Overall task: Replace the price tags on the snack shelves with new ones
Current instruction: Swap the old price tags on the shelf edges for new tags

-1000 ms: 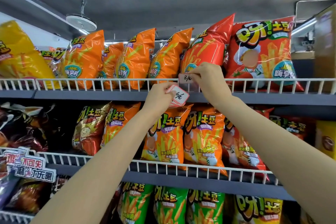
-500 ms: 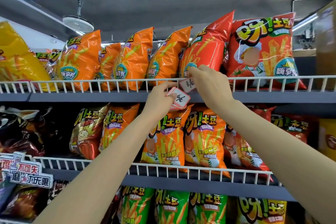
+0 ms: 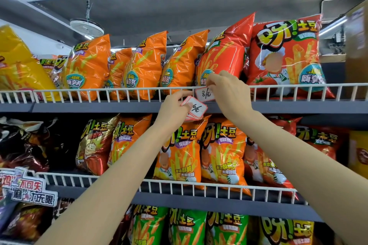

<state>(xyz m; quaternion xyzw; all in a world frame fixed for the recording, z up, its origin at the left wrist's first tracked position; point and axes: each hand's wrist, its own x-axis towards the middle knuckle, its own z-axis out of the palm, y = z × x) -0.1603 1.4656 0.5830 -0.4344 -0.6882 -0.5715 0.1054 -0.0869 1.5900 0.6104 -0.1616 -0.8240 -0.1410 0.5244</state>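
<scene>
Right hand (image 3: 229, 93) pinches a rounded paper price tag (image 3: 204, 94) on the wire rail (image 3: 119, 90); left hand (image 3: 173, 107) grips a card stack (image 3: 196, 110).

Top shelf (image 3: 99, 107) — orange snack bags (image 3: 87, 65) standing along its wire front rail (image 3: 119, 90), red bags (image 3: 284, 53) toward its right end.

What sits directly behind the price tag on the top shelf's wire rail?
Behind the price tag are the white wire rail and the bottom of a red snack bag. The right hand covers the tag's right edge, hiding its attachment.
</scene>
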